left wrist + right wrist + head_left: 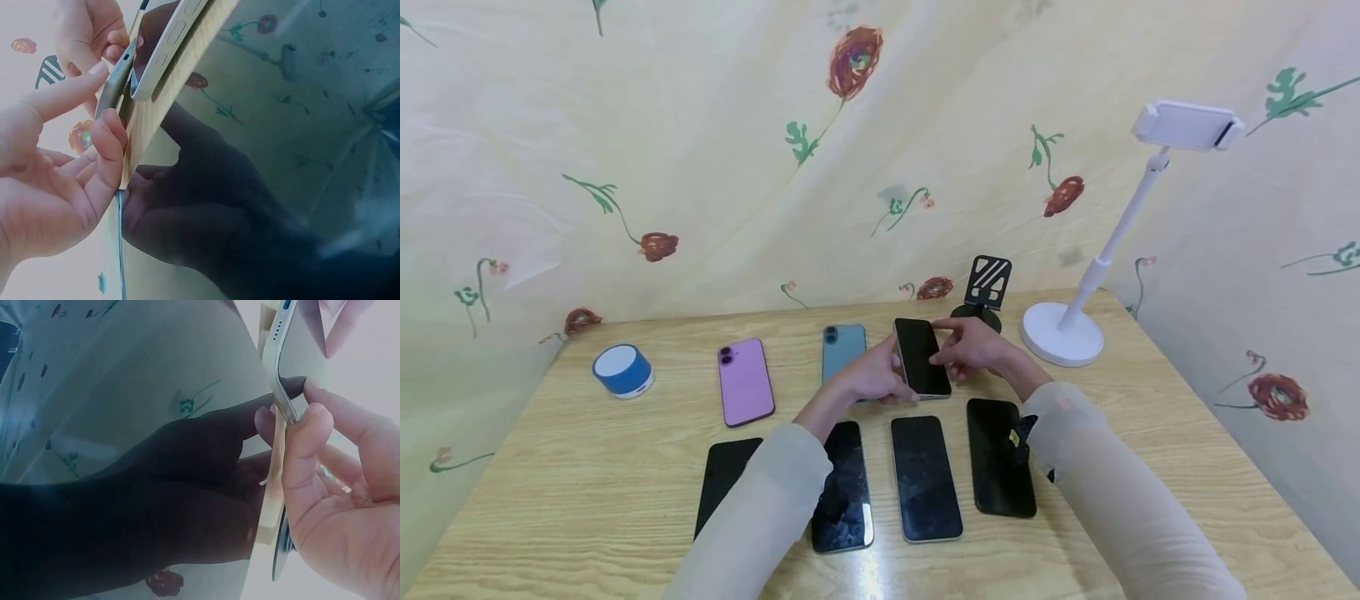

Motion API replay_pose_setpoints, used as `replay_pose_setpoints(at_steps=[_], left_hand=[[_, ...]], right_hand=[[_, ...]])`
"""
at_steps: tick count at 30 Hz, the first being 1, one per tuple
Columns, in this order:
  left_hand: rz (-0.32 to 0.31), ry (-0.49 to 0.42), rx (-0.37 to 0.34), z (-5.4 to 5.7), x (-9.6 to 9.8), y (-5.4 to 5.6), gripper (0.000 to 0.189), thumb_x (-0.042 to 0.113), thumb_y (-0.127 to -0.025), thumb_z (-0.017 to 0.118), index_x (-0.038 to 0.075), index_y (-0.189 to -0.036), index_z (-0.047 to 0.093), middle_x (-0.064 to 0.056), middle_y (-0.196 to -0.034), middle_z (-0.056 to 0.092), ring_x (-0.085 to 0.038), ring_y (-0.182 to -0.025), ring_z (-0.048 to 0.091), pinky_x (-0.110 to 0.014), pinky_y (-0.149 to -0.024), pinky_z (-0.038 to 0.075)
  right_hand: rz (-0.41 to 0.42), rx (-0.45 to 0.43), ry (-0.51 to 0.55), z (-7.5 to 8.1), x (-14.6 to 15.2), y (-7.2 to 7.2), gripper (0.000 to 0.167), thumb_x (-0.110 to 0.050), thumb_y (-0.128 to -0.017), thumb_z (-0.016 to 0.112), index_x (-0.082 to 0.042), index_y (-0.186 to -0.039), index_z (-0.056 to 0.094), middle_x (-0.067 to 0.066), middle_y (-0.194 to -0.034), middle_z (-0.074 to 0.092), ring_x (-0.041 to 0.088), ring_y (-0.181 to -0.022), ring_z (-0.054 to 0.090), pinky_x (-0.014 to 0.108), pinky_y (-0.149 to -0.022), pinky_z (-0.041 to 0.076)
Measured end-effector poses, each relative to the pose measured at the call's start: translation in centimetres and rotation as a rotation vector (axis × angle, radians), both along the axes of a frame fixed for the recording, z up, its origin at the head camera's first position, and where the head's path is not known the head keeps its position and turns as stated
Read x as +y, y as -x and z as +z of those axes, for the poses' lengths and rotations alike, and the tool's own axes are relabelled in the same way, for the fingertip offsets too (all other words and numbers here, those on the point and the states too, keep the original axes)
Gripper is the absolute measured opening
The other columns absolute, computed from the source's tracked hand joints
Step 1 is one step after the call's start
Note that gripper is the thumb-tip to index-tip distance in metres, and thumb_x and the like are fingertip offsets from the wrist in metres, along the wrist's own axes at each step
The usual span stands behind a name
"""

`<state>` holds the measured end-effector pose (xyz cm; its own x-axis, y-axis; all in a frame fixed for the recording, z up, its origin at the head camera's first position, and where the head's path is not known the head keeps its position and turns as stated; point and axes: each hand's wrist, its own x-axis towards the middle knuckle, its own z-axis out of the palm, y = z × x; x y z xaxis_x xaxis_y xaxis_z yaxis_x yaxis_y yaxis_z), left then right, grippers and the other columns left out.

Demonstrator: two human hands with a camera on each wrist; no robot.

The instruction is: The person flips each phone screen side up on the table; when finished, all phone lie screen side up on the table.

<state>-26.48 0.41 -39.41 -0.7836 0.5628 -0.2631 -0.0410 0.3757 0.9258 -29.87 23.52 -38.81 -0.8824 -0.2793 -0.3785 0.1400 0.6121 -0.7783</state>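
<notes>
Both hands are at a black-screened smartphone (920,358) near the back middle of the table. My left hand (872,372) holds its left edge and lower corner, with thumb and fingers close about the rim in the left wrist view. From the other side my right hand (976,343) grips the right edge, index finger reaching toward the top corner. The phone's screen faces up, and its lower edge with the port shows in the left wrist view. A blue phone (841,343) lies back-up just left, partly hidden by my left hand.
Several phones lie screen-up in a front row, including one (927,479) in the middle and one (1000,458) under my right wrist. A purple phone (747,383) and a blue-white cylinder (623,371) sit left. A black stand (987,283) and white phone stand (1062,335) are behind right.
</notes>
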Motion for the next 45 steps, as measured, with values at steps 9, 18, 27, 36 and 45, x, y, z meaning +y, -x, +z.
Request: replay_pose_setpoints(at_steps=[9,18,27,36,45], left_hand=[[0.036,0.225,0.093,-0.1,0.7,0.1,0.124,0.005,-0.084,0.088,0.004,-0.170,-0.002,-0.003,-0.081,0.070,-0.014,-0.055,0.056,-0.024,-0.053,0.044],[0.034,0.376,0.176,0.5,1.1,0.3,0.118,0.015,-0.083,0.092,0.004,-0.169,0.012,-0.019,-0.114,0.072,-0.026,-0.084,0.069,-0.035,-0.077,0.055],[0.037,0.508,0.181,0.7,1.7,0.7,0.117,0.022,-0.085,0.091,0.000,-0.169,0.011,-0.024,-0.167,0.037,-0.036,-0.147,0.047,-0.048,-0.122,0.039],[0.037,0.501,0.159,0.6,1.4,0.3,0.114,0.024,-0.087,0.090,0.003,-0.169,0.014,-0.021,-0.164,0.043,-0.032,-0.125,0.061,-0.044,-0.112,0.048],[0.058,0.447,0.166,2.3,-1.9,0.3,0.101,0.021,-0.091,0.084,0.002,-0.168,0.021,-0.027,-0.131,0.069,-0.033,-0.094,0.071,-0.045,-0.103,0.055]], right_hand=[[-0.007,-0.002,-0.004,0.1,0.2,0.2,0.079,-0.010,-0.098,0.076,-0.011,-0.166,0.035,0.009,-0.096,0.067,0.016,-0.067,0.066,0.028,-0.063,0.059],[0.004,-0.006,0.030,-0.1,0.5,0.5,0.077,-0.009,-0.099,0.074,-0.013,-0.165,0.036,0.008,-0.094,0.069,0.017,-0.068,0.065,0.028,-0.065,0.060],[0.002,-0.017,0.044,0.0,0.6,0.5,0.077,-0.007,-0.099,0.072,-0.013,-0.166,0.034,0.008,-0.094,0.069,0.017,-0.067,0.065,0.028,-0.065,0.060],[0.003,-0.020,0.033,-0.3,0.4,0.4,0.079,-0.006,-0.098,0.073,-0.012,-0.166,0.034,0.010,-0.093,0.069,0.017,-0.067,0.066,0.029,-0.065,0.060],[0.005,0.149,-0.054,1.1,-0.3,0.7,0.069,-0.008,-0.099,0.072,-0.001,-0.160,0.041,0.012,-0.088,0.069,0.015,-0.063,0.066,0.029,-0.062,0.059]])
